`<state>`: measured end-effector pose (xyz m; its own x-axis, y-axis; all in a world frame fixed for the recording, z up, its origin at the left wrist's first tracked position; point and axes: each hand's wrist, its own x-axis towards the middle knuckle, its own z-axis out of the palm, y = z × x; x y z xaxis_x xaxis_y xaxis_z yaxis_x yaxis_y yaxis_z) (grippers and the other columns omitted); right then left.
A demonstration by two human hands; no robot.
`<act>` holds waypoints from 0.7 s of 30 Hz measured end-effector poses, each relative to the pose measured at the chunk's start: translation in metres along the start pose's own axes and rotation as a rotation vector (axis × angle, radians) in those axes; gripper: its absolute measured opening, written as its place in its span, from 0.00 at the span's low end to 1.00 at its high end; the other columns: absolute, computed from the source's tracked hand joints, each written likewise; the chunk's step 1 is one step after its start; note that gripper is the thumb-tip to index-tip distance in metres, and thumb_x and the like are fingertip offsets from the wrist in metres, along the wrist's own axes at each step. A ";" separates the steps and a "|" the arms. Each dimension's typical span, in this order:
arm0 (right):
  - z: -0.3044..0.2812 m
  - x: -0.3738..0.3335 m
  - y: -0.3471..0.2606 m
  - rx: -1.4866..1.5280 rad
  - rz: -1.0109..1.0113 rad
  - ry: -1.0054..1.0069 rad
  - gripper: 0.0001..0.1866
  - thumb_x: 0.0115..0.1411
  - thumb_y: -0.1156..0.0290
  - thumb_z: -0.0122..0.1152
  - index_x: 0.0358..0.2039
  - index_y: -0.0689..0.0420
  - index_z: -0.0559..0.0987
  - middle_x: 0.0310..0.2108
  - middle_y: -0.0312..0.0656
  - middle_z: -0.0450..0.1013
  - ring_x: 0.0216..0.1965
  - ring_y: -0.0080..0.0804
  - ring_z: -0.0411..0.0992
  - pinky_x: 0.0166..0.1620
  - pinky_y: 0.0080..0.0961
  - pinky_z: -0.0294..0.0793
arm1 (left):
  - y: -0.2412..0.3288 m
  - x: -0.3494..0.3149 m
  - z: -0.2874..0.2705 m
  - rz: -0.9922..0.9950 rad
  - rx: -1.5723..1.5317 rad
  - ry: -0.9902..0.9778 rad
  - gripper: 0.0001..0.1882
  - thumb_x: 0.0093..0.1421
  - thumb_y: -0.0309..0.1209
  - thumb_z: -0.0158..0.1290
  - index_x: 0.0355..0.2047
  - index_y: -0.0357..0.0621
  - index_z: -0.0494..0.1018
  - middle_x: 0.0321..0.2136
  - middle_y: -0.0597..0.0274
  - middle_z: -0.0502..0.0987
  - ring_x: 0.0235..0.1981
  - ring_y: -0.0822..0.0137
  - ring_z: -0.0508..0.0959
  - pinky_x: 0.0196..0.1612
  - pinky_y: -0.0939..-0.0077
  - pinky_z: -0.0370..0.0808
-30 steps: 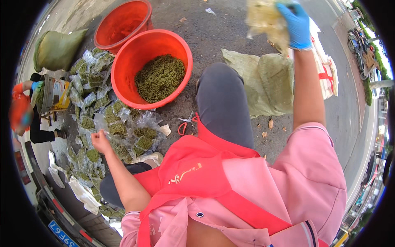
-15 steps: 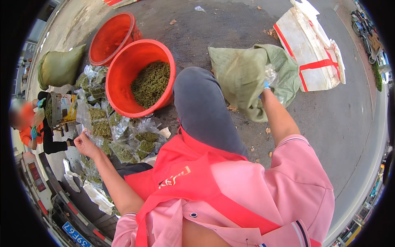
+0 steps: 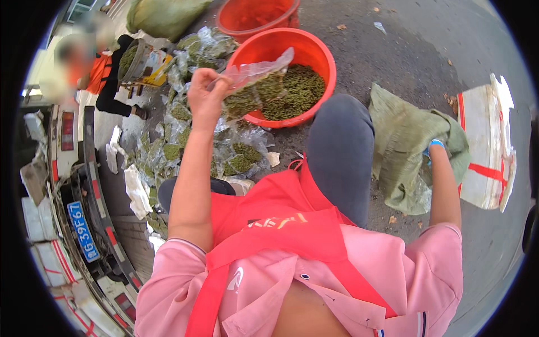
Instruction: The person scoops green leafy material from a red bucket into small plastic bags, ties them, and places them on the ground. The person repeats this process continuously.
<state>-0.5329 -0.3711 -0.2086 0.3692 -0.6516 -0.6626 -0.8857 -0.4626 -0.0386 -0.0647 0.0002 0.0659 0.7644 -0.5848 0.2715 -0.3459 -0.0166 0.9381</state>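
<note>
Raised in front of the red tub (image 3: 330, 78), my bare left hand (image 3: 206, 94) is closed on the edge of a clear plastic bag (image 3: 255, 90). Small green, berry-like pieces fill the bag's lower part. More of the loose green pieces (image 3: 300, 92) lie inside the tub, partly hidden behind the bag. On the right, a green woven sack (image 3: 396, 140) slumps on the ground. My right hand (image 3: 434, 147), in a blue glove, reaches into its mouth. Folds of the sack hide its fingers, and clear plastic shows at the opening.
Several clear bags of green pieces (image 3: 241, 160) lie heaped left of my knee. A second red tub (image 3: 258, 19) and a full green sack (image 3: 165, 17) stand beyond. A white foam box (image 3: 485, 146) sits far right. A person in orange (image 3: 100, 73) sits beside a bucket (image 3: 135, 63).
My left hand has risen from beside the heap toward the red tub, bringing the plastic bag with it. My right hand stays in the sack. The view has turned left.
</note>
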 end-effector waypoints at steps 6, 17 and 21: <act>-0.200 -0.209 -0.140 -0.136 -0.167 0.395 0.12 0.50 0.67 0.53 0.31 0.61 0.77 0.29 0.52 0.73 0.31 0.49 0.72 0.39 0.32 0.72 | 0.010 0.013 0.004 -0.093 -0.152 -0.099 0.06 0.49 0.19 0.49 0.28 0.39 0.65 0.24 0.63 0.75 0.26 0.77 0.74 0.29 0.84 0.72; -0.201 -0.164 -0.418 0.625 -1.101 0.247 0.10 0.51 0.64 0.58 0.30 0.58 0.78 0.23 0.41 0.73 0.25 0.31 0.70 0.33 0.25 0.69 | 0.011 0.034 -0.009 -0.080 -0.001 -0.117 0.06 0.52 0.26 0.50 0.31 0.41 0.67 0.26 0.64 0.76 0.30 0.74 0.76 0.32 0.80 0.72; -0.156 -0.143 -0.446 0.732 -1.005 0.370 0.10 0.52 0.63 0.56 0.26 0.56 0.78 0.21 0.44 0.73 0.23 0.36 0.71 0.30 0.28 0.69 | -0.012 0.021 -0.020 -0.179 0.738 0.168 0.22 0.49 0.55 0.51 0.29 0.48 0.70 0.28 0.58 0.77 0.31 0.57 0.77 0.34 0.67 0.71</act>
<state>-0.1469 -0.1659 0.0201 0.9094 -0.3933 0.1355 -0.0804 -0.4858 -0.8704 -0.0335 0.0044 0.0648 0.8947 -0.3922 0.2137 -0.4369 -0.6695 0.6007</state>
